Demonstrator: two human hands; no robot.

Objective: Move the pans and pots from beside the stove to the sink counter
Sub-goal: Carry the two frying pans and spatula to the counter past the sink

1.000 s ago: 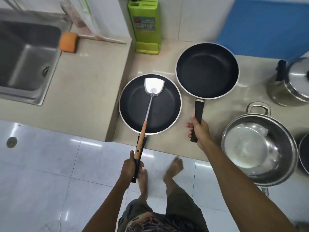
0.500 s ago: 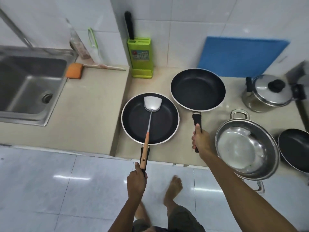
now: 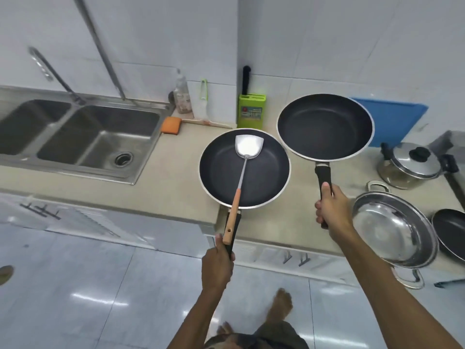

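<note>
My left hand (image 3: 217, 265) grips the black handle of a black frying pan (image 3: 221, 177), held above the counter's step. A steel spatula (image 3: 245, 159) with a wooden handle lies in that pan. My right hand (image 3: 332, 210) is closed on the handle of a second black frying pan (image 3: 324, 127), lifted clear of the counter. On the lower counter to the right stand a wide steel pot (image 3: 392, 233), a lidded steel pot (image 3: 412, 165) and part of another black pan (image 3: 453, 230). The higher sink counter (image 3: 171, 177) lies to the left.
A double steel sink (image 3: 83, 137) fills the left of the sink counter. An orange sponge (image 3: 171, 125), a bottle (image 3: 181, 96), a squeegee (image 3: 203, 107) and a green knife block (image 3: 251, 112) stand along the wall. A blue cutting board (image 3: 392, 122) leans behind the pots.
Both pans have risen off the lower counter in my hands. The view has tilted up and back, bringing the whole sink and wall into sight.
</note>
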